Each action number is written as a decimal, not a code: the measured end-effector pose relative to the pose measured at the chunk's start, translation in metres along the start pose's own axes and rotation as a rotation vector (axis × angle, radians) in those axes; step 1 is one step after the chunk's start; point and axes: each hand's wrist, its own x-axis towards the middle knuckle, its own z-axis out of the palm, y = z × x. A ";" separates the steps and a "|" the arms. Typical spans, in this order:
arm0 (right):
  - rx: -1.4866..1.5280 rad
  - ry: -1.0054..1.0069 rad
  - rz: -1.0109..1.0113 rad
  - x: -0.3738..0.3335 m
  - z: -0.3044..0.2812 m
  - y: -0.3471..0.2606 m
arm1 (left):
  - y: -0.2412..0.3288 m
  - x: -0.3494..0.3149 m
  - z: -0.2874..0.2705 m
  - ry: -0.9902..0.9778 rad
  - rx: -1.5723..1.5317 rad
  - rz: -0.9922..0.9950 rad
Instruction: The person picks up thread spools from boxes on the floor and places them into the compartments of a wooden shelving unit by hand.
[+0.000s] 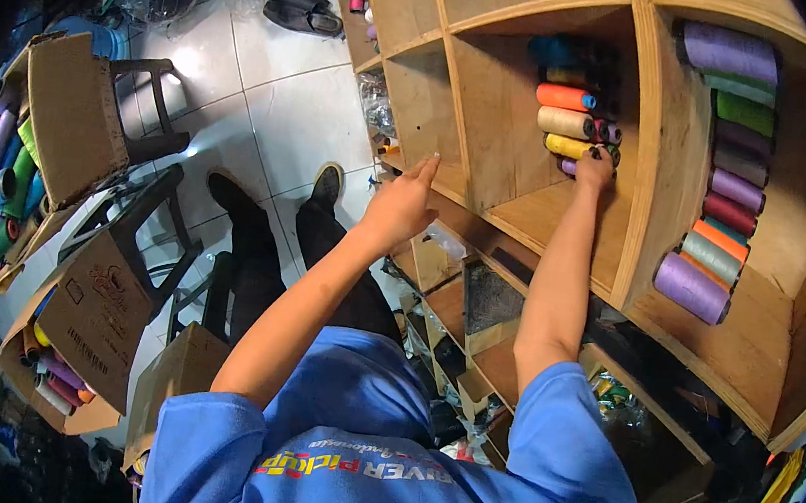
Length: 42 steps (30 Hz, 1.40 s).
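Observation:
My right hand (pixel 596 166) reaches into a shelf compartment, its fingers closed at the near end of a yellow thread spool (pixel 566 146). Directly above that spool in the stack lie a beige spool (pixel 564 122) and an orange spool (pixel 565 97). A bit of a purple spool (pixel 568 167) shows below the yellow one, partly covered by my hand. My left hand (pixel 402 209) is held beside the shelf's front edge, fingers apart and the index finger stretched out, with nothing in it.
The wooden shelf (pixel 639 178) has another compartment at right with a row of spools, a purple one (pixel 692 289) nearest. At left, cardboard boxes (pixel 73 119) of spools stand by dark plastic stools (pixel 157 118). Shoes (pixel 302 17) lie on the tiled floor.

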 end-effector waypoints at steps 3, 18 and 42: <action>0.063 0.017 -0.051 0.013 -0.008 0.017 | 0.003 0.003 -0.006 0.002 -0.008 0.021; 0.412 -1.059 -0.629 -0.286 0.040 -0.135 | -0.028 -0.154 -0.173 0.519 0.037 -0.125; 0.274 -1.187 -2.077 -0.720 -0.069 -0.420 | -0.169 -0.548 -0.311 1.197 0.675 -1.023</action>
